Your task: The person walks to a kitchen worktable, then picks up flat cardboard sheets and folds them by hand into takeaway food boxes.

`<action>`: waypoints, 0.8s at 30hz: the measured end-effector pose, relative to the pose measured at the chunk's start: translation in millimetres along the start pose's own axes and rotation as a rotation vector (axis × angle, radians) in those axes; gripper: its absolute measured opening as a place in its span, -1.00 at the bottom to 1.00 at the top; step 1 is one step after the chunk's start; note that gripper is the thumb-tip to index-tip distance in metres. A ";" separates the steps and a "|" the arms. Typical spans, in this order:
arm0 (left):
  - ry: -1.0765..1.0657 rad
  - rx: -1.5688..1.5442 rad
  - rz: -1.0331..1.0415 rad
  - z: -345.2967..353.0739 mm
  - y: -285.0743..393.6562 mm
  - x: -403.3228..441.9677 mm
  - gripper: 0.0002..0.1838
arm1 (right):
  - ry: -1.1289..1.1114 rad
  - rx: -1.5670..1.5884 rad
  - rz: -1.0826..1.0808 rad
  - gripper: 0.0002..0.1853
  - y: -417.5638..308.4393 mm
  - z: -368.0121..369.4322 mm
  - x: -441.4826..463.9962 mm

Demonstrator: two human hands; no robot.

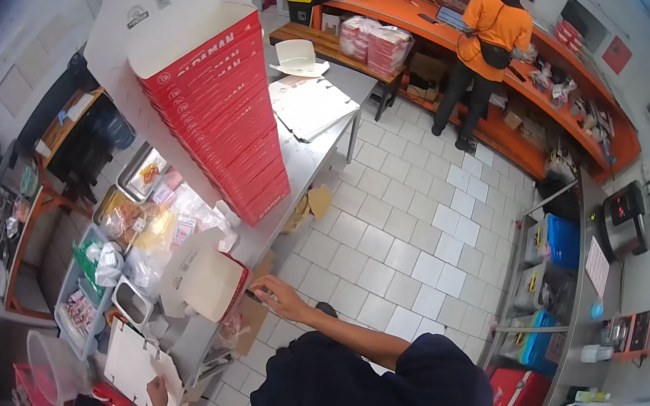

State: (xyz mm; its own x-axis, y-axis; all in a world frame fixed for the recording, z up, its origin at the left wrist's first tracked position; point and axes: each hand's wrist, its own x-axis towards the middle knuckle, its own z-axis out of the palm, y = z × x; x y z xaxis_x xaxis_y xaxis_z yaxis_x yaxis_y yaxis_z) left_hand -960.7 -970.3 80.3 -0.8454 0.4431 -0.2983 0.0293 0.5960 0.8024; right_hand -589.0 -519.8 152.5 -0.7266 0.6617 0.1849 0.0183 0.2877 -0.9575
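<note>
My right hand [280, 297] is beside an open cardboard box [207, 284], white inside with a red side. Its fingers are bent and apart, close to the box's red edge, and nothing shows in them. At the bottom left, my left hand [159, 392] is at a flat white cardboard box blank [130, 360], its fingers closed on the sheet. A tall, leaning stack of red boxes [216, 117] with raised white lids stands on the metal table [260, 235], beyond the open box.
More flat box blanks [313, 107] lie farther along the table. Food trays [142, 171], plastic bags and a blue-grey bin [85, 294] crowd its far side. A person in an orange shirt [494, 32] stands at the orange counter [417, 21]. Shelves with coolers [514, 404] line the right.
</note>
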 end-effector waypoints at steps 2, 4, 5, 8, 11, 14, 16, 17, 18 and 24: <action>0.082 -0.146 -0.027 5.0 34.4 -16.8 -0.54 | 0.016 0.048 0.015 -0.71 -6.5 9.9 3.3; 0.157 -0.177 0.026 18.4 82.0 -34.1 -0.54 | 0.059 0.082 -0.152 -0.74 -17.4 29.0 12.7; 0.193 -0.183 0.060 25.2 107.8 -45.8 -0.54 | 0.005 0.116 -0.132 -0.74 -26.0 40.5 17.4; 0.275 -0.170 0.186 39.2 176.4 -73.7 -0.54 | -0.250 0.135 -0.152 -0.49 -88.6 78.0 24.2; 0.330 -0.137 0.310 50.4 226.6 -98.4 -0.55 | -0.538 0.146 -0.513 0.04 -137.2 138.0 24.4; 0.381 -0.102 0.436 51.0 260.6 -116.1 -0.55 | -0.584 0.374 -0.519 0.08 -178.6 180.1 3.3; 0.436 -0.082 0.520 46.4 280.6 -125.2 -0.55 | -0.520 0.503 -0.417 -0.05 -201.3 171.8 6.4; 0.475 -0.070 0.564 42.2 291.2 -129.3 -0.55 | -0.663 0.488 -0.231 -0.23 -212.1 146.2 15.1; 0.510 -0.055 0.605 37.8 299.0 -132.6 -0.55 | -0.801 0.466 -0.040 -0.40 -220.3 120.4 21.2; 0.682 0.044 0.800 32.6 342.4 -152.6 -0.56 | -0.672 0.575 -0.225 -0.56 -206.7 48.7 49.7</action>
State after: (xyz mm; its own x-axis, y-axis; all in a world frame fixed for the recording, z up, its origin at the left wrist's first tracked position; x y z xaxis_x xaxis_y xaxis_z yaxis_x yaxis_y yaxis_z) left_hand -804.3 -812.0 383.8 -0.6919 0.2558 0.6751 0.7192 0.3262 0.6135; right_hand -662.4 -580.1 348.9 -0.9222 0.0369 0.3850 -0.3861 -0.1479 -0.9105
